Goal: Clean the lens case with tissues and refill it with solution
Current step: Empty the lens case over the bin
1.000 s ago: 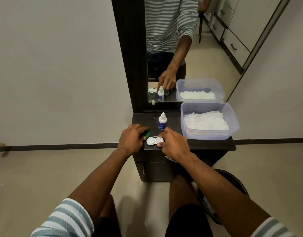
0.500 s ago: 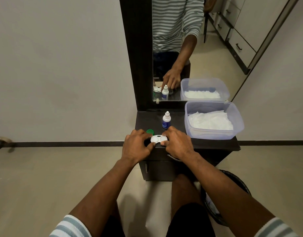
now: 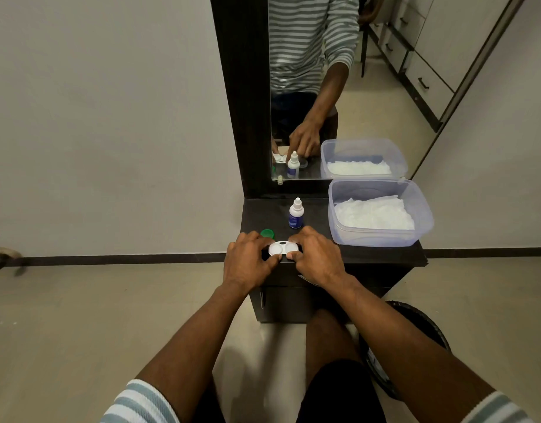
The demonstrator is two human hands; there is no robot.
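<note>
Dresser top (image 3: 382, 256): dark, below a mirror (image 3: 321, 87).
Container (image 3: 421, 209): clear plastic, tissues (image 3: 374, 213) inside, right rear.
Left hand (image 3: 247, 261): fingers curled on the lens case's left end.
Right hand (image 3: 316, 257): pinches its right end.
Solution bottle (image 3: 296, 213): upright behind the case.
Lens case (image 3: 283, 248): white, 2 wells, front edge.
Green cap (image 3: 267, 233): beside left hand.

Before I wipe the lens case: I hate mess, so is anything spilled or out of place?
No spill shows. The green cap lies loose left of the lens case, which both hands hold; the solution bottle stands upright.
</note>
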